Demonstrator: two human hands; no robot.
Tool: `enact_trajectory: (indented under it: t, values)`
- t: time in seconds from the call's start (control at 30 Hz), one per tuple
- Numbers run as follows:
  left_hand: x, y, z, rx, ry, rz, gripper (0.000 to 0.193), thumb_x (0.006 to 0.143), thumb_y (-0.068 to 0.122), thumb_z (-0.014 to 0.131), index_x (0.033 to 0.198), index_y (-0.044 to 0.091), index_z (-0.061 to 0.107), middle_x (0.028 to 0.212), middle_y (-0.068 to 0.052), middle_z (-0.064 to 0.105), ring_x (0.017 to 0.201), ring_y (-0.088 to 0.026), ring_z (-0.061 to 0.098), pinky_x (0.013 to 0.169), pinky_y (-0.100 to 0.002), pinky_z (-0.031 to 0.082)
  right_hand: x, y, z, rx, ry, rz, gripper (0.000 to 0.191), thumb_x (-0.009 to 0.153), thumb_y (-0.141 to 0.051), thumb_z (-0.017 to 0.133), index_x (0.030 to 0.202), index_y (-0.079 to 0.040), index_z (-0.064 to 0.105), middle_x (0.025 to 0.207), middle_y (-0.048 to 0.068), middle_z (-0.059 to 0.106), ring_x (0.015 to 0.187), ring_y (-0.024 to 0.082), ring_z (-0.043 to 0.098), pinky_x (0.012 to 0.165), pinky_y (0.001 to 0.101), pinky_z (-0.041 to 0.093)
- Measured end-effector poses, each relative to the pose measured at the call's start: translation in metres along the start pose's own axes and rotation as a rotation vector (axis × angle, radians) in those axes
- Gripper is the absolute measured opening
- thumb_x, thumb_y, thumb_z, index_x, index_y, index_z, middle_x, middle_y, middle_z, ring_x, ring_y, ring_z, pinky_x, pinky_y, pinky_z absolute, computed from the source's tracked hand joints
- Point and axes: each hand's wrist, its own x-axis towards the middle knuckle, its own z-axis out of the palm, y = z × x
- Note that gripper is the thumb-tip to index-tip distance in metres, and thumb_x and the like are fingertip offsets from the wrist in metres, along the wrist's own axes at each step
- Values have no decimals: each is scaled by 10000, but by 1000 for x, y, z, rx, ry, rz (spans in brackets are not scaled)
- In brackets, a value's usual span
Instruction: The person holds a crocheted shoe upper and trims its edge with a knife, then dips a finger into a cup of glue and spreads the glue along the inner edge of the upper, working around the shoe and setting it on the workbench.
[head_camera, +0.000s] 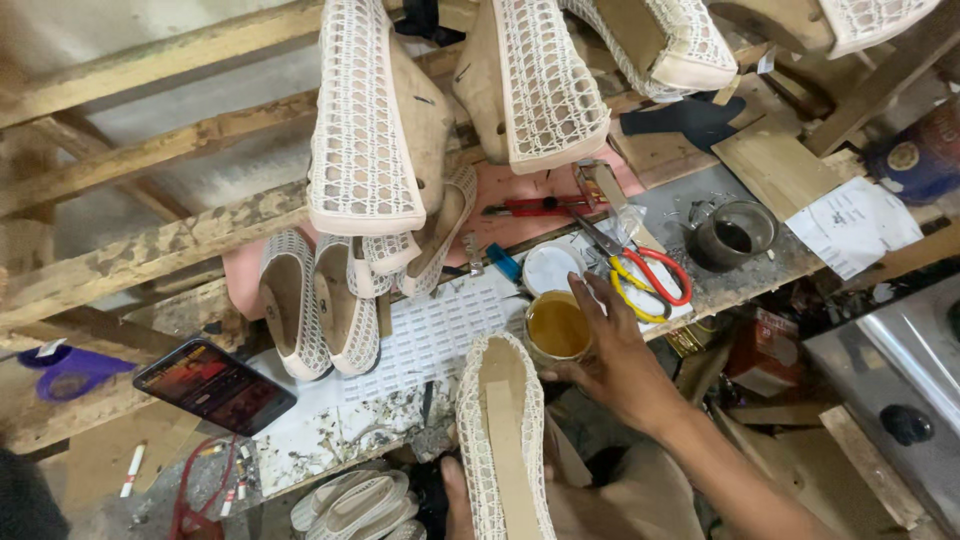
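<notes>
My right hand (618, 352) reaches to a small open tin of amber glue (558, 327) on the bench, with its fingers around the tin's right side. A cream woven shoe upper on a last (505, 440) lies sole-up in front of me, a tan insole strip along its bottom. My left hand (456, 497) is mostly hidden beneath that shoe, with only a thumb showing at its lower left edge, and it seems to hold the shoe. A white lid (551, 268) lies just behind the tin.
Scissors with red and yellow handles (648, 275) lie right of the lid. Several lasted woven shoes (362, 130) hang from the wooden rack above. More shoes (318, 310), a phone (214, 386), a dark metal cup (735, 235) and red pliers (535, 206) sit around.
</notes>
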Motion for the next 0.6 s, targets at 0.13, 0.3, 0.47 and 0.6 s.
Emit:
enact_trajectory:
  t: [0.13, 0.3, 0.47, 0.6]
  values:
    - [-9, 6, 9, 58, -3, 40, 821, 991, 632, 384, 1497, -10, 464, 1168, -273, 693, 919, -316, 733, 779, -447, 597, -6, 0, -19, -105, 51, -92, 902, 811, -297, 796, 1562, -97, 339, 1534, 228, 347, 1399, 413, 355, 1133, 519, 319]
    - [-12, 16, 17, 26, 5, 78, 718, 983, 521, 435, 1486, 8, 446, 1248, -224, 668, 1006, -281, 705, 842, -422, 586, -6, -8, -39, -60, 0, -108, 739, 888, -254, 716, 1537, -101, 397, 1509, 190, 426, 1406, 367, 389, 1151, 493, 311]
    - [-16, 23, 34, 93, 132, 69, 698, 981, 471, 432, 1515, 22, 442, 1312, -184, 665, 1065, -254, 694, 878, -390, 571, -20, -4, -47, 34, 0, -29, 684, 902, -223, 693, 1519, -63, 444, 1457, 208, 470, 1363, 374, 446, 1127, 460, 343]
    - [-15, 16, 47, 168, 155, 61, 715, 969, 537, 405, 1461, 25, 486, 1232, -183, 687, 992, -247, 695, 817, -382, 571, -88, 21, -40, 239, 44, 310, 558, 922, -240, 659, 1446, -80, 550, 1366, 159, 621, 1272, 284, 616, 1049, 408, 466]
